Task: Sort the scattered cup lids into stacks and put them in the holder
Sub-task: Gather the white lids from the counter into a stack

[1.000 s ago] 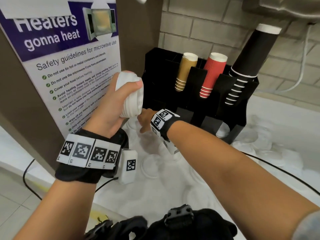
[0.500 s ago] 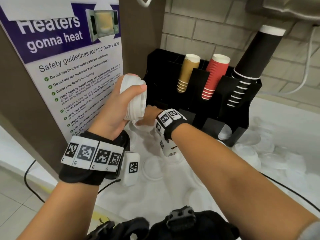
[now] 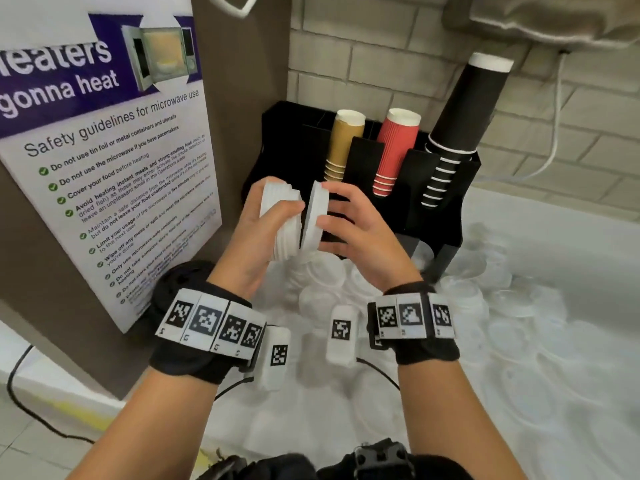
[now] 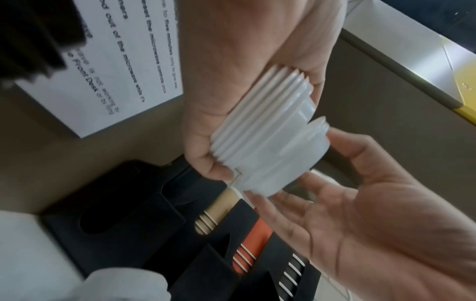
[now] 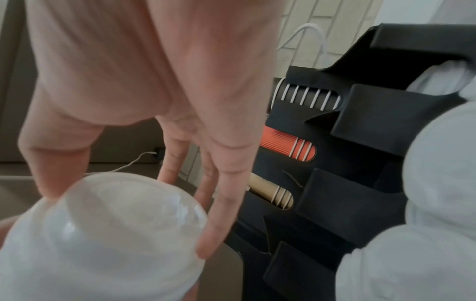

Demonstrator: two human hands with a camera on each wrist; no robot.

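My left hand grips a stack of white cup lids on its side, in front of the black holder. My right hand pinches a single white lid by its rim and holds it against the right end of the stack. The left wrist view shows the ribbed stack between the left hand and the right hand. In the right wrist view the single lid sits under the right hand's fingertips. Several loose lids lie scattered on the white counter.
The holder's slots carry stacks of tan cups, red cups and black cups. A poster covers the brown panel at the left. A brick wall stands behind. A black cable runs along the floor at the lower left.
My right hand has come up from the counter with one lid and brought it to the end of the stack. The left hand has turned the stack a little towards it.
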